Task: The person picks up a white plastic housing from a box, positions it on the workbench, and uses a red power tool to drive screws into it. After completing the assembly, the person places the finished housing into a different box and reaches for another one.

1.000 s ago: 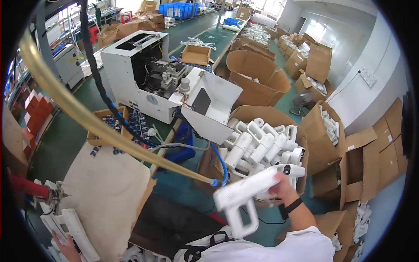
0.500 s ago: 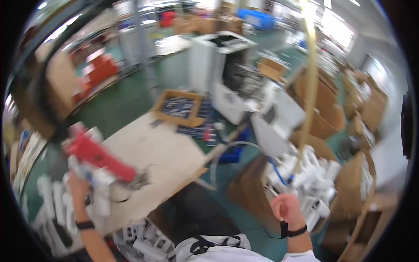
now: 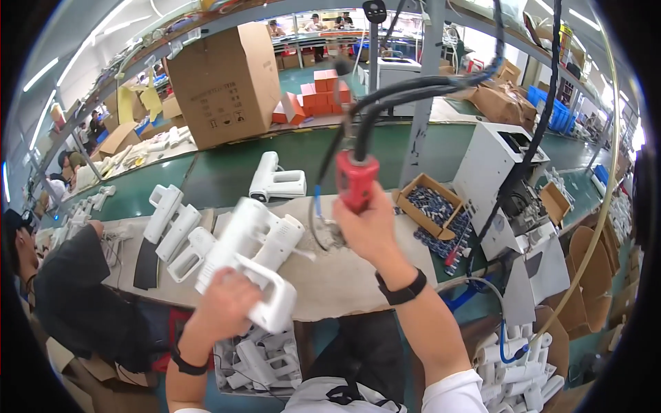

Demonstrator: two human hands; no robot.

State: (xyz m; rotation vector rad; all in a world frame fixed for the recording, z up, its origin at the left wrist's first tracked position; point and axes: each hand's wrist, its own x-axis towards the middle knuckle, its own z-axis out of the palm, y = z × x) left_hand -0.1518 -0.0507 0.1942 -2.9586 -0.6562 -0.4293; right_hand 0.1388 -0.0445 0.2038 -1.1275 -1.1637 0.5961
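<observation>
My left hand (image 3: 227, 303) is closed around the handle of a white gun-shaped plastic housing (image 3: 237, 227), holding it tilted above the bench. Just right of it, my right hand (image 3: 368, 224) grips a red power screwdriver (image 3: 356, 180) that hangs from thick black cables. The screwdriver's working end is hidden or too blurred to make out. Behind the held housing, another white housing (image 3: 281, 241) lies on the beige bench cover (image 3: 365, 289). Several more housings (image 3: 180, 230) lie in a row to the left, and one (image 3: 277, 180) sits at the far edge.
A cardboard tray of small dark parts (image 3: 447, 233) stands right of my hands, beside a white machine (image 3: 492, 186). Boxes of white housings sit below the bench, one in front (image 3: 258, 365) and one at right (image 3: 516, 375). A seated person (image 3: 86, 289) works at left.
The view has swung left and sharpened. My right hand has left the carton of white parts and now grips the red screwdriver. My left hand holds a white housing in front of me.
</observation>
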